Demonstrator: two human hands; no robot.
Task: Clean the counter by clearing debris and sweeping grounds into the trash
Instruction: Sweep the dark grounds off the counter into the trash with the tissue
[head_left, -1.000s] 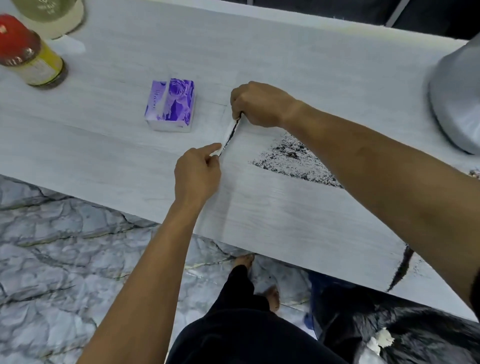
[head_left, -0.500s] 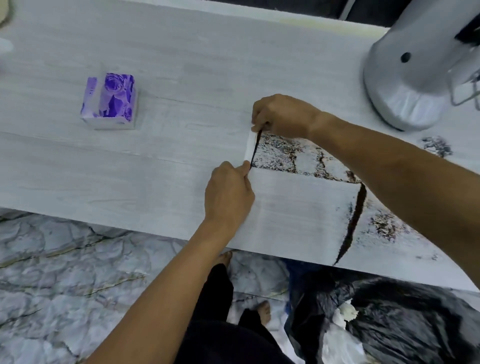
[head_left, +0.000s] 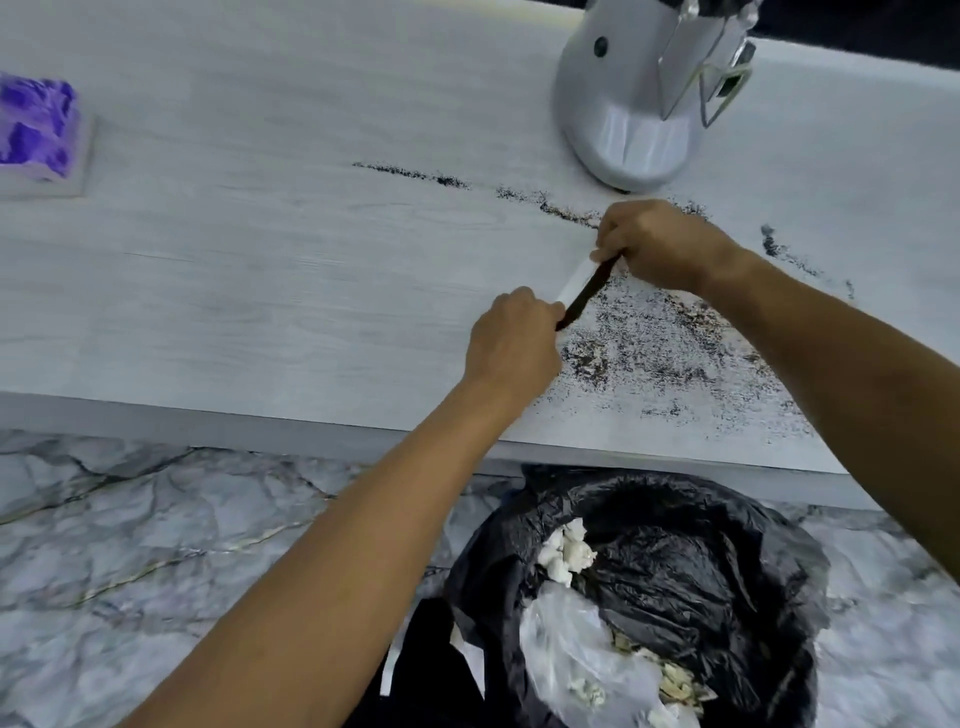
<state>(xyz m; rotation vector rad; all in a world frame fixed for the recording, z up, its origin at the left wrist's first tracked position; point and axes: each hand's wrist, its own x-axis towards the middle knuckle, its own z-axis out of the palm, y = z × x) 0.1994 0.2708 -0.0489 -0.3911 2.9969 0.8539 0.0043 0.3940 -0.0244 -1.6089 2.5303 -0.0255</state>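
Each grip, left hand (head_left: 511, 343) and right hand (head_left: 657, 244), pinches one end of a white card (head_left: 576, 278) edged with coffee grounds (head_left: 675, 332) on the bench (head_left: 260, 260).

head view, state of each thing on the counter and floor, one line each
white strip: pinched at both ends, grounds piled along its edge
left hand: shut on strip
right hand: shut on strip
grounds: scattered on counter
trash bag: open, holding waste
grinder: upright
purple box: untouched

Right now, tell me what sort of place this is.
Probably a coffee-making counter in a home or small café. A silver grinder-like machine stands on the pale wood-grain counter, dark grounds are scattered in front of it, and a black-lined trash bin sits on the marble-pattern floor below.
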